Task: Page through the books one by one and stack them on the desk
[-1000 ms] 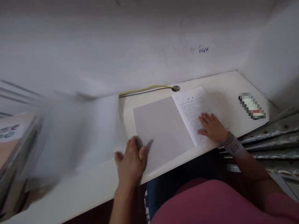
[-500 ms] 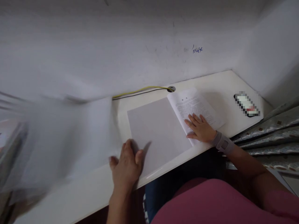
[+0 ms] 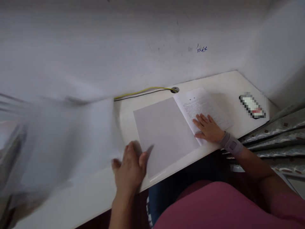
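Note:
An open book (image 3: 166, 133) lies on the white desk (image 3: 95, 194), its left side a plain grey-white page and its right side a printed page (image 3: 194, 109). My right hand (image 3: 208, 127), with a grey band round the wrist, rests flat on the printed page, fingers spread. My left hand (image 3: 130, 168) is at the desk's front edge beside the lower left of the book, thumb and fingers apart and nothing in them. A small gap shows between its thumb and the page.
At the right end of the desk lies a phone (image 3: 252, 106), its screen blurred out. A yellow cable (image 3: 143, 90) and a black one run into a round hole (image 3: 175, 90) by the wall. Whitish blurred sheets (image 3: 92, 136) stand at the left. Patterned grey fabric (image 3: 276, 133) hangs at the right.
The book has slid a little to the right together with my right hand. My left hand has stayed in place, so the book's left edge is farther from it.

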Demonstrator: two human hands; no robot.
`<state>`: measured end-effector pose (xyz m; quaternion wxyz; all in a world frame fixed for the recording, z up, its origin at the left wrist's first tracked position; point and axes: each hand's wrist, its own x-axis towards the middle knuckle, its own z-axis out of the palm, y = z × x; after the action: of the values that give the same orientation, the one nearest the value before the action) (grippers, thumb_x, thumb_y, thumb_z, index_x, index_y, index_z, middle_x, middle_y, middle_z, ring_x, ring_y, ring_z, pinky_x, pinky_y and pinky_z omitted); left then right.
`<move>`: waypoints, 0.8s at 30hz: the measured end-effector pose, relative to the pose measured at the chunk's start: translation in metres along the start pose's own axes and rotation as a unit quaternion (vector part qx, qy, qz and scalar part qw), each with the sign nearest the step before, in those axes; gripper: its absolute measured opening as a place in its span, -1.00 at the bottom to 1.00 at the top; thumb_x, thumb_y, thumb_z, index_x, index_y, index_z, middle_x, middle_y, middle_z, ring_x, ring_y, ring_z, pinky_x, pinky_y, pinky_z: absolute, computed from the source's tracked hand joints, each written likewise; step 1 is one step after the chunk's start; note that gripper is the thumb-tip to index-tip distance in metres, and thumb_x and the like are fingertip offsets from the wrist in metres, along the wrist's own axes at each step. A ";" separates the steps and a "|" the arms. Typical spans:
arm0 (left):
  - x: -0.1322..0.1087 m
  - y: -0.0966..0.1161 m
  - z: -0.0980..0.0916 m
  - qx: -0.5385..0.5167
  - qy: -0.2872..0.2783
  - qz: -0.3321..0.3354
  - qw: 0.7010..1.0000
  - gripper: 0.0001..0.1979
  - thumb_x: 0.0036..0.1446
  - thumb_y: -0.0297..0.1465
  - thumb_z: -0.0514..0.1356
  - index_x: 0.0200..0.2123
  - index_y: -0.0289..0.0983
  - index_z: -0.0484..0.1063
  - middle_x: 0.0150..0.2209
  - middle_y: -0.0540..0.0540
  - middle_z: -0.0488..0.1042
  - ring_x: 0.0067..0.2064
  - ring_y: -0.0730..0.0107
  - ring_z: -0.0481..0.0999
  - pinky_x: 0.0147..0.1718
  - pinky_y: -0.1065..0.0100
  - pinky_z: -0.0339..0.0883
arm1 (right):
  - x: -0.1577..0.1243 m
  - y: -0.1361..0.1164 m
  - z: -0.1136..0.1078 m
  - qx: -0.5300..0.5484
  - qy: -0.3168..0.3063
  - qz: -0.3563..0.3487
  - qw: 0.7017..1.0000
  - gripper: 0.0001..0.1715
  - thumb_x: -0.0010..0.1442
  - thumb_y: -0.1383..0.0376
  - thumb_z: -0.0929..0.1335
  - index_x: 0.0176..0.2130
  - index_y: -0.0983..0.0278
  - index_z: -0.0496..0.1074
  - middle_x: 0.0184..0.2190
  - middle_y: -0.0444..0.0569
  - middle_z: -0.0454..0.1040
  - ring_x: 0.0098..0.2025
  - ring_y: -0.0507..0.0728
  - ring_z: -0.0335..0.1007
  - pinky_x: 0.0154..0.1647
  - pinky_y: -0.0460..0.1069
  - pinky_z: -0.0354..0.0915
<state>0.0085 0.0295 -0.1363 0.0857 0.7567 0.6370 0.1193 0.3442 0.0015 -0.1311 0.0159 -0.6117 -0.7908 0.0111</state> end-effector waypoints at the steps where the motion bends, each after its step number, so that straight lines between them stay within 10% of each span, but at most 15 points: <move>1: 0.000 0.001 -0.001 0.003 0.000 -0.002 1.000 -0.37 0.28 -0.21 -0.20 0.30 -0.50 -0.06 0.27 -0.45 0.11 0.28 -0.04 0.14 0.21 -0.19 -0.21 | 0.000 0.001 0.000 -0.001 -0.001 0.000 1.000 -0.12 0.26 -0.15 0.08 0.31 0.36 0.02 0.34 0.21 -0.07 0.36 0.37 -0.19 0.27 0.34 -0.12; 24: 0.001 0.009 -0.004 0.007 0.003 -0.013 1.000 -0.40 0.29 -0.24 -0.17 0.29 -0.46 -0.04 0.24 -0.44 0.18 0.30 0.01 0.10 0.22 -0.21 -0.21 | -0.008 0.011 0.000 -0.010 0.009 0.002 1.000 -0.21 0.28 -0.08 0.12 0.31 0.33 0.02 0.34 0.21 -0.05 0.35 0.38 -0.14 0.24 0.39 -0.09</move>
<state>0.0162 0.0293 -0.1303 0.0801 0.7488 0.6478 0.1155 0.3566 -0.0036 -0.1319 0.0168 -0.6134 -0.7896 -0.0026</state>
